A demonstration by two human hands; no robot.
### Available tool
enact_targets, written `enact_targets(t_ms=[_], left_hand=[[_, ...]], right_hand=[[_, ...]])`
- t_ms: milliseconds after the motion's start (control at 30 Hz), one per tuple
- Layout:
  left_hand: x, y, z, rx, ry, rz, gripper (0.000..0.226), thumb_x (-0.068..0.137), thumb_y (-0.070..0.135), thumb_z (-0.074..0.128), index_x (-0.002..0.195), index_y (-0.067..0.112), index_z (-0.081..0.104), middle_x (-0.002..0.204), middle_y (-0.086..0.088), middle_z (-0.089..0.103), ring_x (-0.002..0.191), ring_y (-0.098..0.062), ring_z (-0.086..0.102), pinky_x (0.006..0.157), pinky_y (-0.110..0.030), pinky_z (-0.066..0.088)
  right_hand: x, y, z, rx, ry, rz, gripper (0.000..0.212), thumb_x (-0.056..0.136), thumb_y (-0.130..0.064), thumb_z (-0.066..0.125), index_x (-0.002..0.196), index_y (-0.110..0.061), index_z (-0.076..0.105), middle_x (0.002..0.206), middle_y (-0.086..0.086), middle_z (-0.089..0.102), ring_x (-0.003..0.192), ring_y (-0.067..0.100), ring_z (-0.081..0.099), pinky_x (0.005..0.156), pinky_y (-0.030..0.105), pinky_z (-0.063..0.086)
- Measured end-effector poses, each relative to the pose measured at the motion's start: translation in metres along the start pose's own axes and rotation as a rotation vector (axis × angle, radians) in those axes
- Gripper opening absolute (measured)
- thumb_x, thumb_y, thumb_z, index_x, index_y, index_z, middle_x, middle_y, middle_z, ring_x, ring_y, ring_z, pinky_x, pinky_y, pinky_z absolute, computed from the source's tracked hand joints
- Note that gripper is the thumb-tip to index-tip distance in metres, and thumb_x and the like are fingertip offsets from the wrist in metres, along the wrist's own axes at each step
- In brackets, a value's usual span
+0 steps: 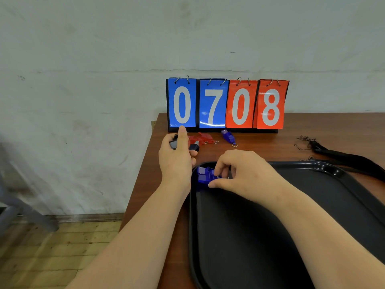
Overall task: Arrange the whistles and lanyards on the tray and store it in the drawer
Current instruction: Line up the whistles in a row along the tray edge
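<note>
A black tray (pixel 312 205) lies on the brown table. In its far left corner, my right hand (pixel 241 172) pinches blue whistles (pixel 205 175). My left hand (pixel 177 155), just beyond the tray's corner, grips a black whistle (pixel 174 143), and another dark whistle (pixel 194 147) pokes out beside it. Red whistles (pixel 201 138) lie right behind that hand. A single blue whistle (pixel 228 137) with a key ring rests near the scoreboard. Black lanyards (pixel 341 156) lie past the tray's far right corner.
A flip scoreboard (pixel 227 105) reading 0708 stands at the table's back edge against the wall. The table's left edge (pixel 143 184) drops to a wood floor. A grey chair leg (pixel 23 209) shows blurred at far left.
</note>
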State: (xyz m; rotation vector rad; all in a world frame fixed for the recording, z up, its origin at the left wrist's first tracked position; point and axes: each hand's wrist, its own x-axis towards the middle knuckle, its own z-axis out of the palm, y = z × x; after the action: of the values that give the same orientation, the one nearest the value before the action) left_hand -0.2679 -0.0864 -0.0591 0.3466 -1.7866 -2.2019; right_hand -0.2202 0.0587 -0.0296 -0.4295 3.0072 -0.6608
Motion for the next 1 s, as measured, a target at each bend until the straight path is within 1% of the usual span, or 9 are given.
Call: enact_targets(t_ms=[300,400,500,567,633,733,800,900,1000], left_hand=[[-0.0001,-0.0002,0.0001,0.004,0.003,0.0,0.039,0.095,0.05,0.054,0.115,0.017,0.059,0.098,-0.004,0.07,0.065,-0.008,0.064,0.048,-0.016,0.048],[-0.0005,0.0,-0.0001,0.004,0.004,0.0,0.038,0.095,0.05,0.054,0.115,0.018,0.059,0.098,-0.003,0.07,0.066,-0.009,0.065,0.049,-0.016,0.049],[-0.0001,-0.0003,-0.0005,-0.001,-0.003,-0.002,0.038,0.095,0.05,0.054,0.114,0.017,0.059,0.098,-0.004,0.071,0.065,-0.008,0.064,0.05,-0.017,0.051],[0.0001,-0.0004,-0.0009,-0.008,-0.009,-0.004,0.04,0.094,0.051,0.055,0.114,0.017,0.058,0.098,-0.006,0.071,0.064,-0.008,0.063,0.05,-0.018,0.05],[0.0001,-0.0003,-0.001,-0.004,-0.009,-0.004,0.04,0.094,0.051,0.054,0.115,0.017,0.058,0.098,-0.006,0.071,0.065,-0.009,0.064,0.05,-0.018,0.05],[-0.0003,0.0002,-0.001,-0.005,-0.005,-0.003,0.041,0.095,0.05,0.054,0.117,0.015,0.059,0.093,-0.003,0.068,0.063,-0.008,0.062,0.048,-0.016,0.048],[0.0001,0.0003,-0.0006,-0.003,-0.004,-0.001,0.042,0.095,0.05,0.054,0.117,0.015,0.059,0.092,-0.003,0.068,0.063,-0.008,0.061,0.047,-0.016,0.047],[0.0006,0.0003,0.0,-0.001,0.003,-0.005,0.04,0.095,0.05,0.054,0.117,0.016,0.059,0.095,-0.004,0.069,0.064,-0.008,0.062,0.048,-0.017,0.048],[0.0005,-0.0001,-0.0006,0.003,0.003,-0.002,0.041,0.095,0.051,0.054,0.117,0.017,0.059,0.099,-0.006,0.07,0.066,-0.009,0.063,0.048,-0.017,0.048]], right_hand=[[0.0012,0.0003,0.0026,0.003,0.02,-0.012,0.025,0.079,-0.047,0.075,0.095,-0.03,0.064,0.092,-0.012,0.063,0.084,0.008,0.059,0.073,0.023,0.054],[0.0015,0.001,0.003,0.009,0.028,-0.017,0.026,0.079,-0.047,0.075,0.095,-0.034,0.059,0.092,-0.013,0.063,0.085,0.008,0.059,0.07,0.021,0.052],[-0.001,0.0017,0.0036,0.033,0.052,-0.029,0.041,0.077,-0.049,0.076,0.111,-0.035,0.057,0.094,-0.014,0.062,0.085,0.007,0.058,0.066,0.017,0.047],[-0.0024,0.001,0.0043,0.022,0.054,-0.045,0.056,0.077,-0.05,0.076,0.126,-0.035,0.053,0.099,-0.015,0.059,0.091,0.007,0.057,0.072,0.02,0.05],[-0.002,-0.0001,0.0052,-0.01,0.043,-0.054,0.063,0.078,-0.051,0.074,0.134,-0.035,0.05,0.1,-0.017,0.055,0.097,0.007,0.055,0.08,0.023,0.052],[0.0002,-0.0001,0.0066,-0.032,0.026,-0.054,0.059,0.079,-0.052,0.073,0.131,-0.033,0.054,0.095,-0.019,0.05,0.093,0.005,0.052,0.078,0.021,0.049],[0.0009,0.0006,0.0069,-0.031,0.017,-0.046,0.056,0.08,-0.051,0.073,0.129,-0.033,0.056,0.096,-0.018,0.051,0.093,0.006,0.052,0.078,0.021,0.05],[0.0012,0.0015,0.0067,-0.03,0.007,-0.041,0.054,0.08,-0.05,0.073,0.129,-0.033,0.056,0.099,-0.016,0.053,0.094,0.008,0.053,0.079,0.022,0.051],[0.0013,0.0016,0.0053,-0.031,0.0,-0.035,0.054,0.081,-0.049,0.073,0.13,-0.032,0.056,0.097,-0.017,0.052,0.092,0.007,0.052,0.076,0.02,0.049]])
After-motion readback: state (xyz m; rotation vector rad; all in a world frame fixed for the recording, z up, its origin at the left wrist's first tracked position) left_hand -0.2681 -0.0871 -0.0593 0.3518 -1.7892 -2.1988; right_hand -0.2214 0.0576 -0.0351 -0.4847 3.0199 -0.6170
